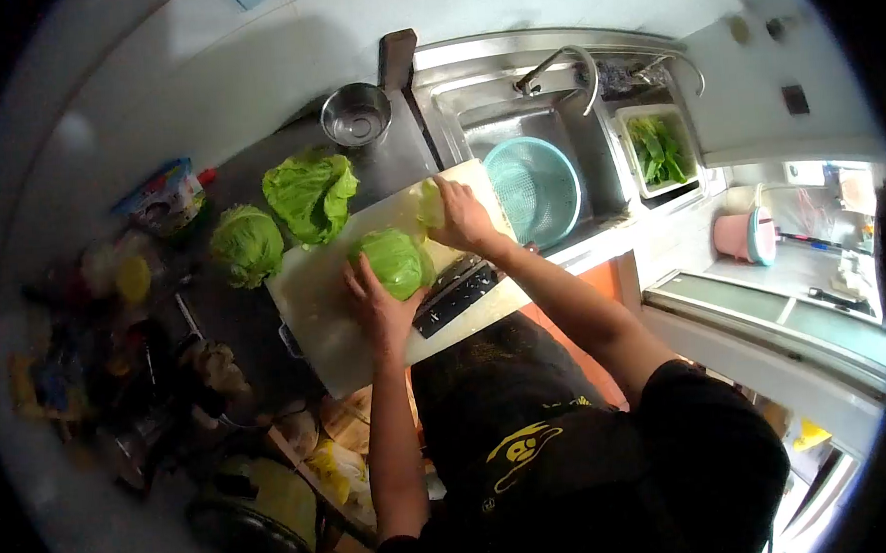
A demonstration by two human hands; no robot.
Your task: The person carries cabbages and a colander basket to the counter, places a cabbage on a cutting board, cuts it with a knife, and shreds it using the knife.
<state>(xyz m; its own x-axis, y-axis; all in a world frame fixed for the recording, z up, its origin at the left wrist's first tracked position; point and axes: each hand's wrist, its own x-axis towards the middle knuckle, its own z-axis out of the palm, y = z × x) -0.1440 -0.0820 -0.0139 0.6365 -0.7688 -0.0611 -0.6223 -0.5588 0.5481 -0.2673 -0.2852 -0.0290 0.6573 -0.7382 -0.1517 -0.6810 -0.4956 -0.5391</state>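
My left hand (pixel 376 302) curls around the near-left side of a light green cabbage (pixel 394 261) on the white cutting board (pixel 313 288). My right hand (pixel 463 218) grips a pale yellow-green cabbage leaf (pixel 427 207) near the board's far right corner, just beyond the cabbage. Close to my left hand, a cleaver (pixel 456 298) with a dark, speckled blade lies flat on the board. A loose green cabbage leaf (pixel 311 196) and another cabbage (pixel 246 247) sit at the board's left edge.
A metal bowl (pixel 356 114) stands behind the board. To the right, a turquoise colander (pixel 532 194) sits in the steel sink (pixel 480 114) below a faucet (pixel 590 74). Leafy greens fill a white basin (pixel 689 128) farther right. Cluttered items and a rice cooker (pixel 264 501) are at left.
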